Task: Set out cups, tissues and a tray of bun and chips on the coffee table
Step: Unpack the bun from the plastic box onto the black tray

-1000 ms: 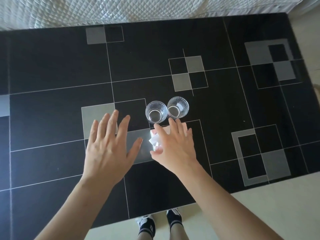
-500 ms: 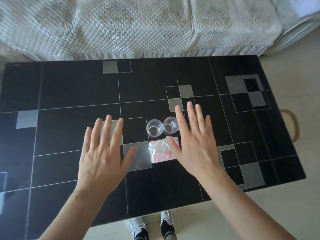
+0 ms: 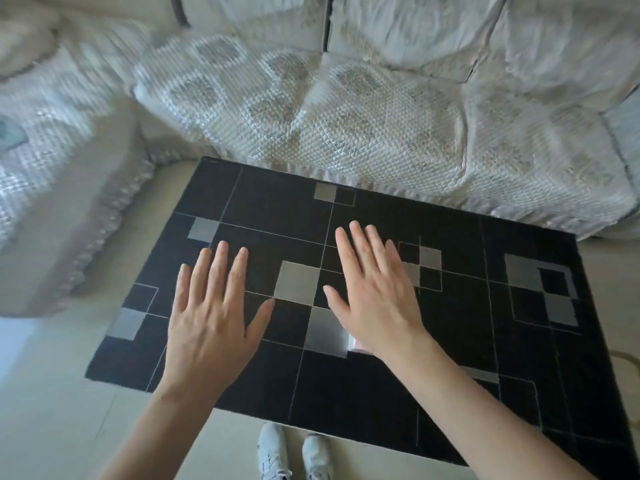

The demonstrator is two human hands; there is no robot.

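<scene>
tissues (image 3: 354,344) peek from under right hand (image 3: 375,296); both hands flat, left hand (image 3: 211,317) apart.

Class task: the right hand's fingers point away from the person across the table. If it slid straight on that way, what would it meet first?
Bare table lies ahead of the right hand, then probably the quilted sofa; depth is unclear.

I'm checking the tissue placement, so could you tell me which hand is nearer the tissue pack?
The right hand: its wrist covers most of the tissue pack. The left hand hovers, fingers spread, well off to the pack's left.
</scene>
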